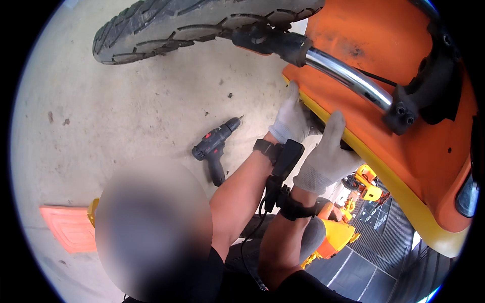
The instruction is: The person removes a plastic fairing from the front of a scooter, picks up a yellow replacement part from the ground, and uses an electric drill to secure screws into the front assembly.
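Both my hands wear white knit gloves and have black bands at the wrists. My left hand (292, 120) reaches up to the yellow lower edge of an orange scooter body panel (404, 146), with its fingers curled on the rim. My right hand (327, 154) grips the same edge just to the right, thumb up against the panel. A chrome handlebar (348, 77) with a black grip (270, 40) crosses the panel above my hands. A black device with a cable (283, 166) is strapped between my forearms.
A black and red cordless drill (216, 147) lies on the concrete floor left of my hands. A knobbly tyre (192, 25) is at the top. A loose orange panel (68, 227) lies at the left. A blurred head (151, 227) fills the lower left. Yellow and orange parts (348, 227) and a metal grating (374, 217) are at the lower right.
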Tool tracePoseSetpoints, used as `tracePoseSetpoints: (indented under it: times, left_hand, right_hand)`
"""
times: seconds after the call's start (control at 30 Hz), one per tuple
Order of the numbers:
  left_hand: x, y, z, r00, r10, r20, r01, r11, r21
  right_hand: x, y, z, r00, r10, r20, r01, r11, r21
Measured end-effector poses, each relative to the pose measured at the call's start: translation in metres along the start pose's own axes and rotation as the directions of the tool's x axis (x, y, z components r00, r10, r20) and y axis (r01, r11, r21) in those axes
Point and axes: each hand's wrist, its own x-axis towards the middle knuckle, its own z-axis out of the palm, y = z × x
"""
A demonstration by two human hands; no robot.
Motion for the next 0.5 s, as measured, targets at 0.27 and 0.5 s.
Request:
tracePoseSetpoints:
  times: [0.27, 0.5]
  left_hand:
    - [-0.003, 0.011, -0.003, 0.985, -0.159, -0.065, 0.162, 0.986, 0.028]
    - [-0.022, 0.009, 0.014, 0.653, 0.708, -0.270, -0.194, 0.501, 0.844]
  right_hand:
    - [0.001, 0.002, -0.005, 0.999, -0.017, -0.029, 0.018, 0.999, 0.030]
    - [0.005, -0.002, -0.015, 0.996, 0.053, 0.069, -0.056, 0.998, 0.039]
